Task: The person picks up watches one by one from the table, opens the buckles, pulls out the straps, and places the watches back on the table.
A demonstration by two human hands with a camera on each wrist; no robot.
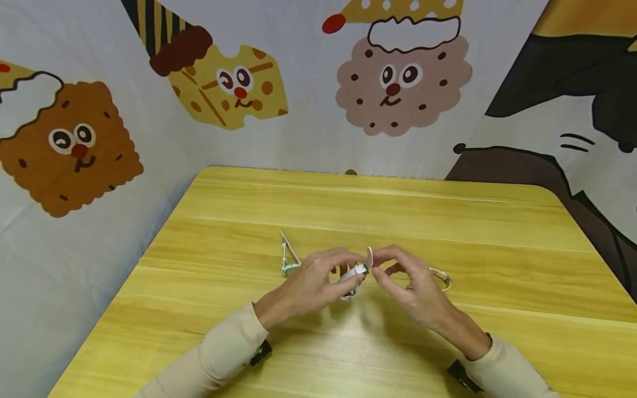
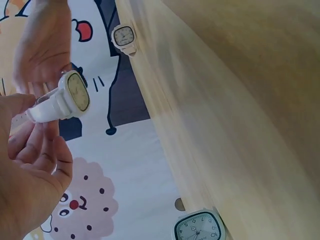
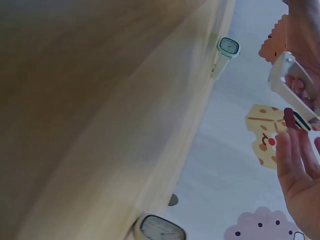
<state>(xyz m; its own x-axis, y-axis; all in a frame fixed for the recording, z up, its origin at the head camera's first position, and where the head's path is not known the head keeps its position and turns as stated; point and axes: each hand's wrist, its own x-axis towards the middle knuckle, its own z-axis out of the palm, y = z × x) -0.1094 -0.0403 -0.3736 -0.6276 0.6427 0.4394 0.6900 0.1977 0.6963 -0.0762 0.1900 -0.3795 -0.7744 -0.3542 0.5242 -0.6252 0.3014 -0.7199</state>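
Note:
A white wristwatch (image 1: pixel 354 272) is held between both hands above the middle of the table. My left hand (image 1: pixel 320 279) grips it by its strap, thumb on the near side and fingers curled round the other. From the right, my right hand (image 1: pixel 415 284) pinches at the strap's upper end with thumb and forefinger. The squarish dial (image 2: pixel 78 92) shows in the left wrist view. In the right wrist view the white strap (image 3: pixel 292 95) stands bent, with left fingers inside its loop; the strap's end is partly hidden by fingers.
A mint-green watch (image 1: pixel 290 268) stands on the wood-grain table (image 1: pixel 224 221) just beyond the left hand, its strap raised. Behind the right wrist lies a cream watch (image 1: pixel 443 279). A cartoon-printed cloth (image 1: pixel 308 143) hangs at the table's far and left edges.

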